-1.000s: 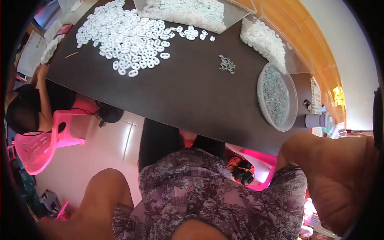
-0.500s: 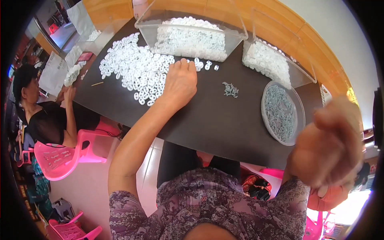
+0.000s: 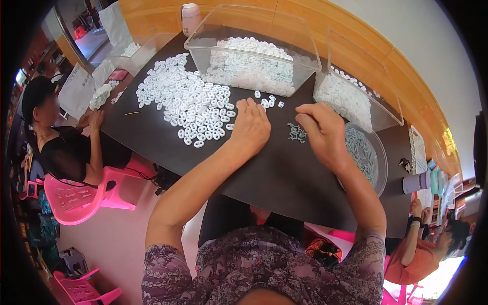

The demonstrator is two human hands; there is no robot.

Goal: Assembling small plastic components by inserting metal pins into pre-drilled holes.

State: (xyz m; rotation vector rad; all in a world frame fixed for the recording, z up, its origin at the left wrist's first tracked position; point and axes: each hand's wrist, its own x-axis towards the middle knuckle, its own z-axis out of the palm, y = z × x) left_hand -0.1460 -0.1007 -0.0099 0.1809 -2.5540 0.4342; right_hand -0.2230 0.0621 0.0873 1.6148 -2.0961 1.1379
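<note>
My left hand (image 3: 252,123) rests low over the dark table, right of a heap of white oval two-hole plastic pieces (image 3: 198,104). Its fingers are bent down and held together; whatever they grip is hidden. Beyond its fingertips lie a few loose white pieces (image 3: 272,98). My right hand (image 3: 325,134) is across from it, thumb and fingers curled toward each other, with nothing I can make out between them. A small pile of grey screws (image 3: 296,132) lies just left of its wrist. Partly behind the right forearm is a round clear tub of grey screws (image 3: 361,152).
Two clear bins, a large one (image 3: 254,58) and a smaller one (image 3: 351,94), hold white pieces at the back. A pink bottle (image 3: 191,19), a purple cup (image 3: 416,183) and a thin stick (image 3: 133,113) are on the table. People sit at left (image 3: 61,137) and right (image 3: 422,254).
My right hand has come in from the far right, where it was raised and blurred, to the table's middle. My left hand has shifted slightly away from the heap as the view tilted.
</note>
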